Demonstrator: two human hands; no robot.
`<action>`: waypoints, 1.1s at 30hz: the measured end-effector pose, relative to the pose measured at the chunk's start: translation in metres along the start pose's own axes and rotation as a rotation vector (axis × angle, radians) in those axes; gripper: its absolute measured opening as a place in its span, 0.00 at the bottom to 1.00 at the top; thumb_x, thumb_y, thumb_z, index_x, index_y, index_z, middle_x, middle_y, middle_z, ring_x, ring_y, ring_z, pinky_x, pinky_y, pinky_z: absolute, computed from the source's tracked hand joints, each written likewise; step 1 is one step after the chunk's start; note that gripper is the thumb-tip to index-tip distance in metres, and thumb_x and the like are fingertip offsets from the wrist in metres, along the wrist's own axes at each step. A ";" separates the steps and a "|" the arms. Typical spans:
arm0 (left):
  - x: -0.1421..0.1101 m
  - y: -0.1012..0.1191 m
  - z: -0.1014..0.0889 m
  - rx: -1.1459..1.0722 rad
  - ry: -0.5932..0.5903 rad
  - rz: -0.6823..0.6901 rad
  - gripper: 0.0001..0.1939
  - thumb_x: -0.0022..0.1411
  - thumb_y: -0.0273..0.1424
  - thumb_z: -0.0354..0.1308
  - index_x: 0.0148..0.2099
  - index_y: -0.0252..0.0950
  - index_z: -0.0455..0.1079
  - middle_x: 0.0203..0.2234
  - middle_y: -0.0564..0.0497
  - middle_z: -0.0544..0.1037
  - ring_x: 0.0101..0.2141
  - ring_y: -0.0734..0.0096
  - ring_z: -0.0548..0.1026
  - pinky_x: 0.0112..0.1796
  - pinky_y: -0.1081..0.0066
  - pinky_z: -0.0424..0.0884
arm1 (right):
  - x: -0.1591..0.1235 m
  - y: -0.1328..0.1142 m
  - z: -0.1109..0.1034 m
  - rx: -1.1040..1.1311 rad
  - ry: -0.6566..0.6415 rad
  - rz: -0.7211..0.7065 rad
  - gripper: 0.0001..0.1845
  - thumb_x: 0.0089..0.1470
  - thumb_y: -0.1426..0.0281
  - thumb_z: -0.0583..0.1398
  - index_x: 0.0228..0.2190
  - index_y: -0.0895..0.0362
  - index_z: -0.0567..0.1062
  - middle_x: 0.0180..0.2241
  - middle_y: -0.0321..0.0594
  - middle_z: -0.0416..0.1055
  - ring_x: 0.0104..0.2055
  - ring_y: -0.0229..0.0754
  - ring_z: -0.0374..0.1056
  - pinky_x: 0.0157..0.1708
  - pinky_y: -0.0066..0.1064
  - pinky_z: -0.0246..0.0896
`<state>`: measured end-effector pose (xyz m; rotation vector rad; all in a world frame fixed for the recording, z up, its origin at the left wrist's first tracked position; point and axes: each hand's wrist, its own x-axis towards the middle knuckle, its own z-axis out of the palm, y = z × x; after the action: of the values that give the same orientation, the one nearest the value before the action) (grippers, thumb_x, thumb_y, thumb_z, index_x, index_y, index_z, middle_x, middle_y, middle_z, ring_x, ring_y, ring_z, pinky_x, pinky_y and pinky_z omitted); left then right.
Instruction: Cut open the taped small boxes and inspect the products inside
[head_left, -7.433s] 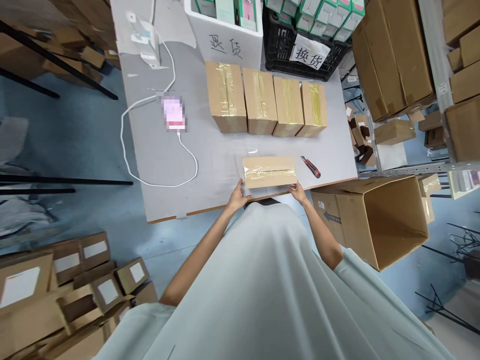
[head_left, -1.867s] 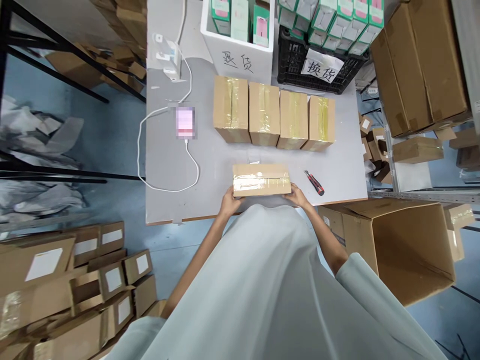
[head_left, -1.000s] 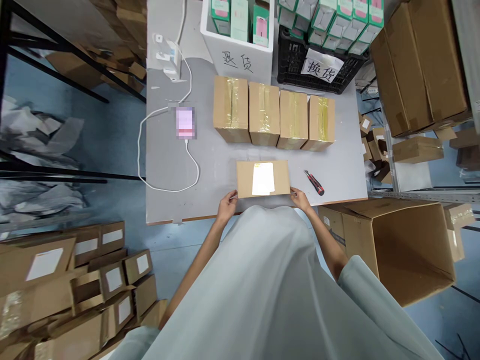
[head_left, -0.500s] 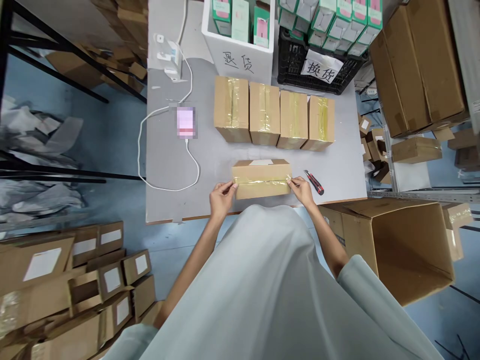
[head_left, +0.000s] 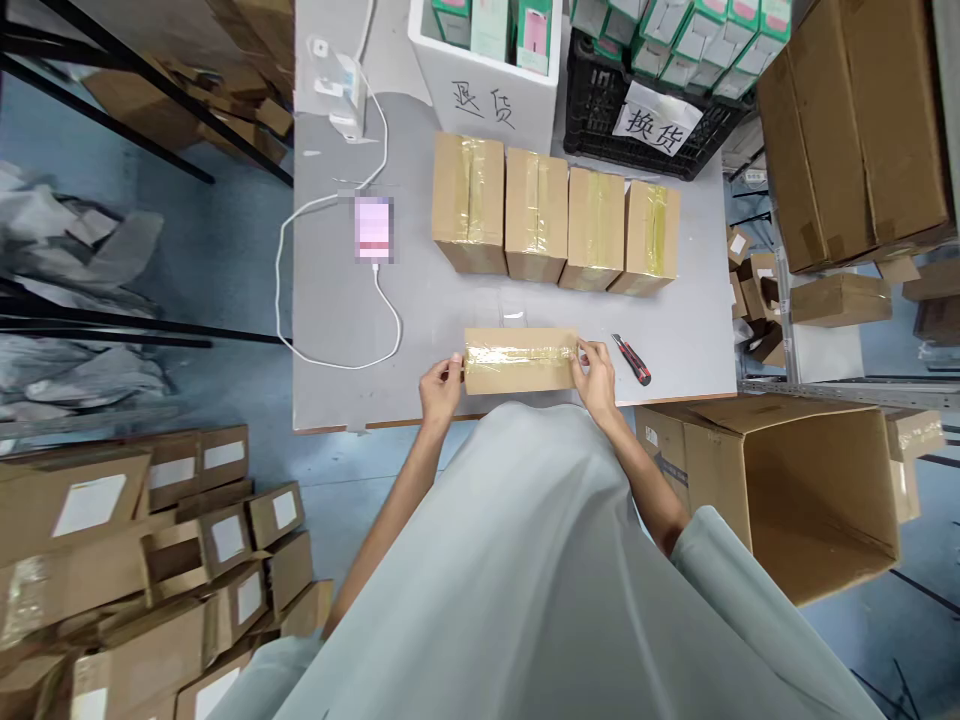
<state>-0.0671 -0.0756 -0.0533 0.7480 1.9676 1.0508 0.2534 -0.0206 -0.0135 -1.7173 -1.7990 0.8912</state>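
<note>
A small cardboard box (head_left: 521,378), its seam covered with shiny clear tape, is near the front edge of the grey table (head_left: 337,395). My left hand (head_left: 441,388) is closed at the box's left end, thumb and fingers pinched together. At the opposite end my right hand (head_left: 595,380) grips the corner with bent fingers, by the end of the tape. Just right of that hand lies a red and black utility knife (head_left: 631,360). The undersides of the fingers are hidden.
Several taped cardboard boxes (head_left: 536,215) stand in a row behind. Beyond them are a white bin (head_left: 487,95) and a black crate (head_left: 592,125) with green-and-white packages. A phone-like device (head_left: 373,228) on a white cable lies left. A large open carton (head_left: 821,500) sits right.
The box has tipped so its taped face points more upward, and the white label on its far side has gone from sight. My right hand's fingers have curled more around its end.
</note>
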 end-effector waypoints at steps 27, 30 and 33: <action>-0.047 0.050 0.064 -0.236 -0.400 -0.099 0.45 0.55 0.74 0.71 0.48 0.34 0.87 0.50 0.38 0.90 0.51 0.48 0.85 0.48 0.62 0.81 | -0.016 -0.025 -0.051 0.029 -0.036 0.135 0.49 0.76 0.33 0.51 0.73 0.58 0.78 0.77 0.56 0.70 0.82 0.63 0.64 0.81 0.57 0.59; -0.053 0.063 0.047 -0.168 -0.320 -0.024 0.43 0.57 0.71 0.72 0.48 0.34 0.89 0.47 0.40 0.90 0.50 0.48 0.85 0.47 0.63 0.81 | -0.015 -0.037 -0.048 0.122 -0.074 0.132 0.45 0.76 0.35 0.52 0.70 0.54 0.80 0.74 0.52 0.76 0.77 0.62 0.71 0.76 0.54 0.67; -0.053 0.072 0.025 -0.061 -0.233 0.039 0.38 0.61 0.66 0.71 0.52 0.36 0.90 0.47 0.43 0.91 0.49 0.48 0.86 0.48 0.62 0.80 | -0.014 -0.045 -0.042 0.229 -0.141 0.097 0.41 0.76 0.35 0.54 0.68 0.51 0.82 0.69 0.47 0.81 0.69 0.59 0.79 0.69 0.47 0.74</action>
<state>-0.0082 -0.0710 0.0184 0.8384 1.7227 0.9942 0.2556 -0.0290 0.0485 -1.6412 -1.6366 1.2364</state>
